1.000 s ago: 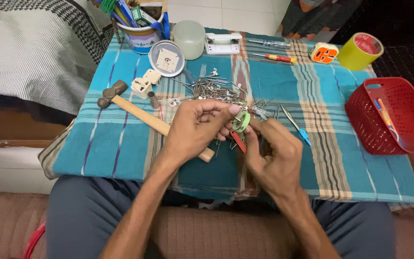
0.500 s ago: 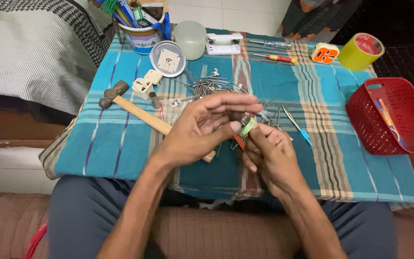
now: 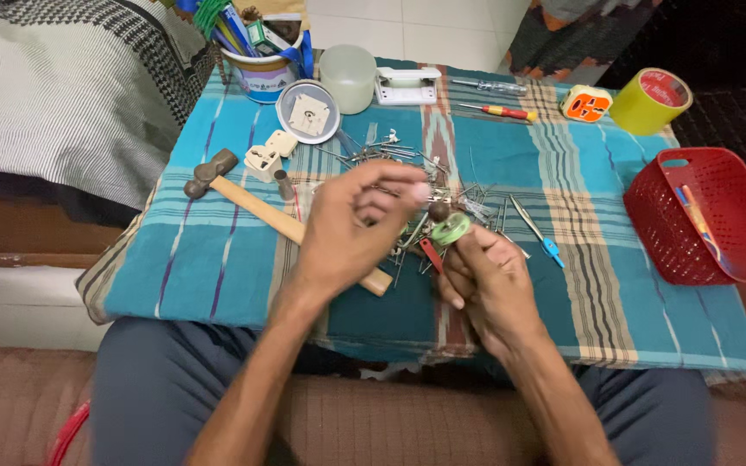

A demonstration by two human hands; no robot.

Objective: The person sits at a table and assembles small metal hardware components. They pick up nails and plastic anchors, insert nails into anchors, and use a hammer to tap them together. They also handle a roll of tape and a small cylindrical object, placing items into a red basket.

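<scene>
So the right hand (image 3: 485,280) is clamped around a small green disc-shaped part (image 3: 451,229), with a red-handled tool (image 3: 431,255) poking out on its thumb side. That disc sits right at the fingertips, held up off the counter (image 3: 218,250). The left hand (image 3: 351,229) is just beside it, fingers curled loosely together with the thumb up, not gripping anything that I can make out; it's a bit blurred. Right behind both hands there's a messy pile of nails (image 3: 399,160). A hammer (image 3: 261,203) lies off to the left hand's outer side, its handle running under that hand. Well out past the right hand sits a red basket (image 3: 705,216), and farther back a yellow tape roll (image 3: 649,99).
</scene>
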